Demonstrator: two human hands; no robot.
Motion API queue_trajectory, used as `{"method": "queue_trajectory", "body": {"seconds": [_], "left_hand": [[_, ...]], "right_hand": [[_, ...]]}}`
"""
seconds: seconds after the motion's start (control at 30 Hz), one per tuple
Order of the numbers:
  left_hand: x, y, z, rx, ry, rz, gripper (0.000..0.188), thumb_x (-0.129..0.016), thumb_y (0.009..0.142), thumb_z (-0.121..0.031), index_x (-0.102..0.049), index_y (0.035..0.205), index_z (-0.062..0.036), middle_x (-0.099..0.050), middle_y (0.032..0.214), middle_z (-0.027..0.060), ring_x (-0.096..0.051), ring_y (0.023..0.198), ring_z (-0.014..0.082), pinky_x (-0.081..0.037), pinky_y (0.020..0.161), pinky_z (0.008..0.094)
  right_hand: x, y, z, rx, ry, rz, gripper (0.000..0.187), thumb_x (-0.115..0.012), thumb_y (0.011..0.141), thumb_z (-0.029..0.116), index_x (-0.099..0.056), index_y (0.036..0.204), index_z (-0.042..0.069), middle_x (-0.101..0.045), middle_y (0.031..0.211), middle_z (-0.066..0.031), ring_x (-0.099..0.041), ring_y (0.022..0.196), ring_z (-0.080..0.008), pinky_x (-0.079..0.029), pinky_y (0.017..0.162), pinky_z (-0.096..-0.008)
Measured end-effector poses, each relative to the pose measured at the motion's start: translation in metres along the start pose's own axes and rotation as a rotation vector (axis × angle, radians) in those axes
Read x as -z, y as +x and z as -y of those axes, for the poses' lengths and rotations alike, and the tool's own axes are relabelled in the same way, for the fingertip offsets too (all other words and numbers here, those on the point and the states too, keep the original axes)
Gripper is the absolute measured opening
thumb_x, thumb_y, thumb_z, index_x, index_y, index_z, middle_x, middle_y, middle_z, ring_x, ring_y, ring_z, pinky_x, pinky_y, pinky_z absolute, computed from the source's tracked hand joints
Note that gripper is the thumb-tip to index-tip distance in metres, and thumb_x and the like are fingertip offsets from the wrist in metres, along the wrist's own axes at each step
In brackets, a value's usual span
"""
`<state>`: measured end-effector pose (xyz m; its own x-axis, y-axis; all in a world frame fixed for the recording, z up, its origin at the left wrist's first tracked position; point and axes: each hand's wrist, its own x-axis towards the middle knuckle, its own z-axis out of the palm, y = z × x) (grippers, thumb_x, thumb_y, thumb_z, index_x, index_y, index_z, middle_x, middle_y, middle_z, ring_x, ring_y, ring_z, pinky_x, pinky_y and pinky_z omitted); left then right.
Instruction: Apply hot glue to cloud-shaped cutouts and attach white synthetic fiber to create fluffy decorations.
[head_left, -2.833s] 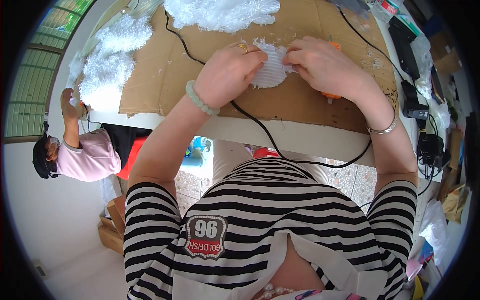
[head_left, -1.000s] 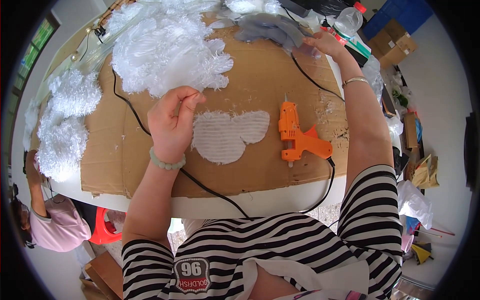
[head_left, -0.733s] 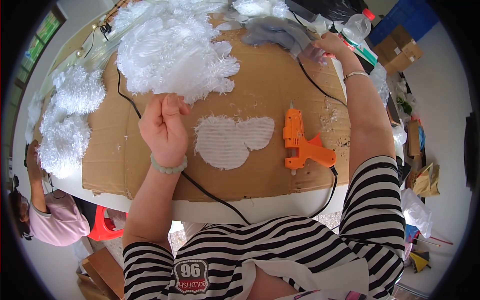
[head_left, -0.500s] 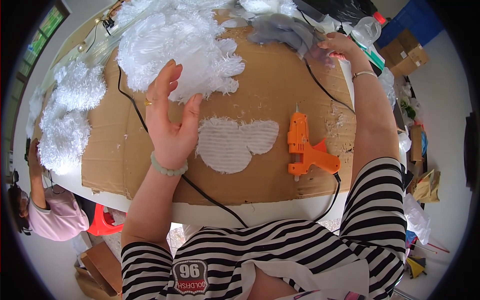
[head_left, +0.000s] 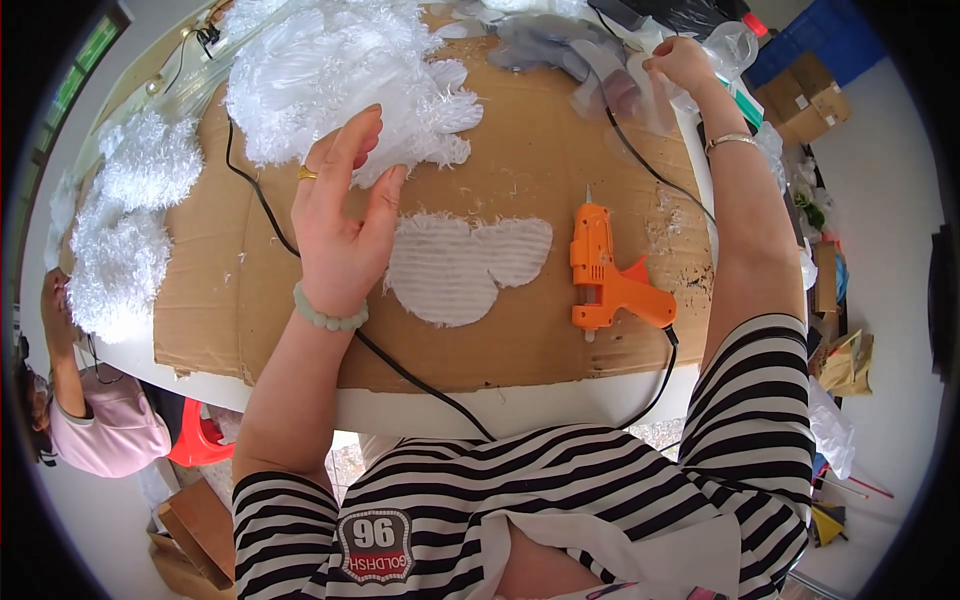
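My left hand [head_left: 345,220] hovers over the cardboard with its fingers extended and thumb apart, holding nothing. Just right of it lies a flat white piece of ribbed, fuzzy-edged fabric [head_left: 440,272], made of rounded lobes. An orange glue gun [head_left: 598,262] rests on its side farther right, nozzle pointing away from me. At the far right my right hand [head_left: 684,66] is closed in a pinch on a translucent film piece [head_left: 652,98]. Beside it spreads a pile of greyish translucent film pieces [head_left: 555,45].
White shaggy fabric pieces [head_left: 340,75] are heaped at the back left, with more tufts [head_left: 120,265] along the left edge. Black cords cross the cardboard sheet [head_left: 540,345]. A clear plastic bottle [head_left: 732,48] lies at the far right. Another person [head_left: 105,430] reaches in at left.
My right hand has shifted slightly farther away and turned, its fingers now pinched together, with translucent film trailing from them. My left hand stays raised and open. The view has shifted a little.
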<state>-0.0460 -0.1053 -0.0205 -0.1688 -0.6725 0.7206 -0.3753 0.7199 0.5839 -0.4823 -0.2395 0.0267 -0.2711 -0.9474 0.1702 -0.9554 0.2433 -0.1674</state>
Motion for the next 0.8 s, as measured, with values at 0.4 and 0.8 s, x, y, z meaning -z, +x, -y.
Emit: {"method": "queue_trajectory", "body": {"seconds": [0.4,0.8], "left_hand": [[0.000,0.004,0.002,-0.056,-0.048,-0.029,0.014,-0.064,0.082,-0.002,-0.065,0.096,-0.0018,-0.064,0.092,0.0109,-0.061,0.076,0.0220,-0.049,0.066,0.0298],[-0.005,0.003,-0.017,0.078,-0.405,-0.231,0.014,-0.063,0.085,-0.006,-0.066,0.098,-0.0034,-0.064,0.078,0.0049,-0.057,0.067,0.0141,-0.046,0.061,0.0272]], "right_hand": [[0.068,-0.035,0.018,0.089,0.402,-0.126,0.019,-0.067,0.079,0.018,-0.068,0.090,0.002,-0.065,0.077,-0.0012,-0.054,0.060,-0.0074,-0.045,0.057,-0.0236],[0.057,-0.182,0.122,0.301,1.321,0.143,0.016,-0.059,0.091,0.010,-0.060,0.106,0.004,-0.061,0.082,-0.0031,-0.049,0.057,-0.0057,-0.038,0.051,-0.0185]]}}
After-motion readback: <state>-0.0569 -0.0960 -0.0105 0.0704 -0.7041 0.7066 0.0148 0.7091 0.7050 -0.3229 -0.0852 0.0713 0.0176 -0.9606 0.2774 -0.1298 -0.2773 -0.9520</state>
